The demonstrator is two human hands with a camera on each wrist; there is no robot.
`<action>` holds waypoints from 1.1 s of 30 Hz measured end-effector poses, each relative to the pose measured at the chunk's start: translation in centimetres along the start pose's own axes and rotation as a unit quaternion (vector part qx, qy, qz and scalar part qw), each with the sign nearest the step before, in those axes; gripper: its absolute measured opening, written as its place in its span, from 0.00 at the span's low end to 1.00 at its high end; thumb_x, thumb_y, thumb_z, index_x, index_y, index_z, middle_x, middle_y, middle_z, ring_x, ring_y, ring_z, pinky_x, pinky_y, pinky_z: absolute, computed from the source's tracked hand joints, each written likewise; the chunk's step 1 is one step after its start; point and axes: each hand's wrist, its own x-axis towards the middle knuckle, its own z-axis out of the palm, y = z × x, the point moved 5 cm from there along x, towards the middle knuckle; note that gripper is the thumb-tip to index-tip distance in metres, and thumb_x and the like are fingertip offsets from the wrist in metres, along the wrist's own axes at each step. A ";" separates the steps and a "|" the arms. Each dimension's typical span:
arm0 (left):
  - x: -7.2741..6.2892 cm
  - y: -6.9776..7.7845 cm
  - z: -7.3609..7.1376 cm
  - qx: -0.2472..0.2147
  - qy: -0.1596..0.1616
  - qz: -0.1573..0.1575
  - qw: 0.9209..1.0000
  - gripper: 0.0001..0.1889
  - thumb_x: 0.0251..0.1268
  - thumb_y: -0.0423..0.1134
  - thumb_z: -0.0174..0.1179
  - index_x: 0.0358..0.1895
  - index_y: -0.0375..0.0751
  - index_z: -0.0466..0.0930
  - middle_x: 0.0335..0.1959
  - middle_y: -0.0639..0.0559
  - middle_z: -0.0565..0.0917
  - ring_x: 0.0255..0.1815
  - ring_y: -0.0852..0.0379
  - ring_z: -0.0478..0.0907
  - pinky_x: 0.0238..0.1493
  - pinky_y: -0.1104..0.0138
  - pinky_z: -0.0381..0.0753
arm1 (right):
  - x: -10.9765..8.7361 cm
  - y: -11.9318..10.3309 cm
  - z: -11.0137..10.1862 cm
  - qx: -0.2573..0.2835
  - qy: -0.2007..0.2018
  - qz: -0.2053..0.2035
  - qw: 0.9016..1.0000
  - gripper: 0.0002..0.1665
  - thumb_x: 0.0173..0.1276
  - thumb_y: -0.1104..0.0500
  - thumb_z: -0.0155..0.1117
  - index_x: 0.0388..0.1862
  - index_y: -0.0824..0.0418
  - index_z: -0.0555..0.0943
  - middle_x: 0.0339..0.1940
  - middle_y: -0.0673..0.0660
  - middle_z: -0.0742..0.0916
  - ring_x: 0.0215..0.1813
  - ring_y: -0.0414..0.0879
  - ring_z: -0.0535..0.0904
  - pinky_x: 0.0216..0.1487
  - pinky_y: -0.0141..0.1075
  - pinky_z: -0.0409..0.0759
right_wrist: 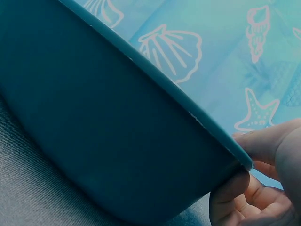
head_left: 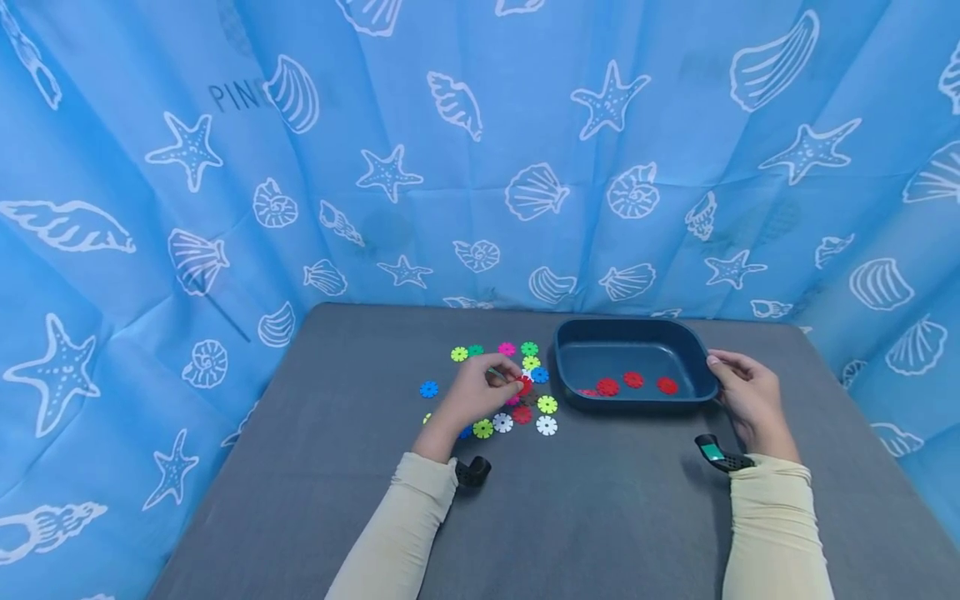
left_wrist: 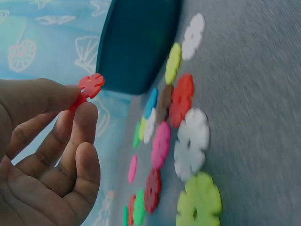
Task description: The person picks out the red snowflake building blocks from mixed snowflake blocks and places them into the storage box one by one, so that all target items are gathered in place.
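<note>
Left of the tray (head_left: 622, 358), our left hand (head_left: 478, 393) pinches a red disc (left_wrist: 92, 85); our right hand (head_left: 752, 398) pinches the rim (right_wrist: 184, 100), apparently for steadiness

Beyond the left grip (head_left: 477, 392) and the right grip (head_left: 753, 396) hangs a blue curtain (head_left: 517, 108) printed with white shells (head_left: 536, 192) and starfish (head_left: 609, 102), with faint letters (head_left: 234, 98) far up and left of the left grip. Below both grips spreads a grey table (head_left: 585, 517).

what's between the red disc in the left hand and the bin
In the head view, a blue disc shows between the red disc in the left hand and the bin, with a yellow disc slightly nearer the camera.
</note>
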 end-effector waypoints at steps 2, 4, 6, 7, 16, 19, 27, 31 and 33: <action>0.3 0.2 0.4 -0.005 0.000 0.002 1.000 0.03 0.72 0.36 0.69 0.44 0.47 0.89 0.40 0.51 0.86 0.33 0.55 0.82 0.37 0.63 0.85 | 0.0 0.0 0.0 -0.001 0.001 0.000 1.000 0.25 0.79 0.47 0.65 0.67 0.57 0.80 0.45 0.42 0.83 0.42 0.34 0.83 0.36 0.27 0.85; 0.6 0.4 0.7 -0.013 -0.001 0.003 1.000 0.03 0.72 0.37 0.69 0.44 0.47 0.88 0.40 0.51 0.86 0.34 0.53 0.84 0.37 0.64 0.85 | 0.1 0.0 0.0 -0.011 0.002 -0.002 1.000 0.26 0.79 0.46 0.65 0.68 0.57 0.80 0.46 0.41 0.83 0.43 0.34 0.83 0.36 0.26 0.85; 0.8 0.6 1.1 -0.023 -0.003 0.004 1.000 0.03 0.72 0.37 0.69 0.44 0.47 0.88 0.41 0.51 0.86 0.36 0.49 0.86 0.37 0.63 0.86 | 0.1 0.0 0.0 -0.014 0.002 -0.002 1.000 0.26 0.79 0.45 0.65 0.68 0.57 0.80 0.46 0.42 0.83 0.43 0.35 0.82 0.36 0.26 0.85; 0.9 0.8 1.2 -0.030 -0.006 0.006 1.000 0.03 0.72 0.37 0.69 0.45 0.46 0.88 0.41 0.50 0.86 0.38 0.46 0.87 0.38 0.63 0.86 | 0.1 0.0 0.0 -0.020 0.002 -0.003 1.000 0.25 0.79 0.45 0.64 0.68 0.56 0.80 0.46 0.41 0.82 0.43 0.35 0.82 0.36 0.26 0.85; 1.9 1.7 2.5 -0.080 -0.019 -0.002 0.997 0.06 0.72 0.38 0.68 0.47 0.44 0.88 0.43 0.50 0.86 0.41 0.40 0.89 0.41 0.63 0.88 | 0.1 0.0 0.0 -0.004 0.006 -0.002 1.000 0.25 0.80 0.47 0.65 0.69 0.57 0.80 0.45 0.40 0.83 0.44 0.33 0.83 0.37 0.26 0.85; 2.2 2.1 2.8 -0.083 -0.014 0.001 0.996 0.05 0.73 0.38 0.68 0.47 0.45 0.88 0.43 0.50 0.86 0.39 0.45 0.88 0.41 0.63 0.87 | 0.1 0.0 0.0 0.008 0.003 -0.004 1.000 0.24 0.79 0.48 0.65 0.67 0.57 0.80 0.45 0.40 0.84 0.43 0.33 0.83 0.36 0.26 0.85; 3.0 2.7 3.8 -0.091 -0.014 -0.002 0.996 0.05 0.73 0.39 0.69 0.48 0.46 0.87 0.42 0.51 0.84 0.44 0.35 0.89 0.38 0.66 0.86 | -0.1 -0.2 -0.2 0.006 -0.003 -0.006 1.000 0.22 0.79 0.48 0.66 0.65 0.56 0.81 0.44 0.40 0.83 0.42 0.33 0.82 0.36 0.26 0.84; 3.1 2.9 4.0 -0.090 -0.012 -0.007 0.996 0.05 0.73 0.38 0.68 0.47 0.46 0.87 0.41 0.51 0.84 0.44 0.35 0.88 0.38 0.67 0.85 | -0.1 -0.2 0.0 0.000 -0.003 -0.005 1.000 0.21 0.79 0.48 0.65 0.64 0.55 0.81 0.45 0.40 0.83 0.43 0.33 0.82 0.36 0.25 0.84; 3.2 2.9 4.1 -0.091 -0.011 -0.009 0.996 0.05 0.73 0.37 0.68 0.47 0.45 0.87 0.40 0.50 0.83 0.44 0.34 0.88 0.38 0.66 0.85 | -0.1 -0.1 0.1 0.001 -0.004 -0.004 1.000 0.21 0.79 0.48 0.65 0.64 0.55 0.81 0.45 0.40 0.82 0.43 0.33 0.82 0.36 0.25 0.84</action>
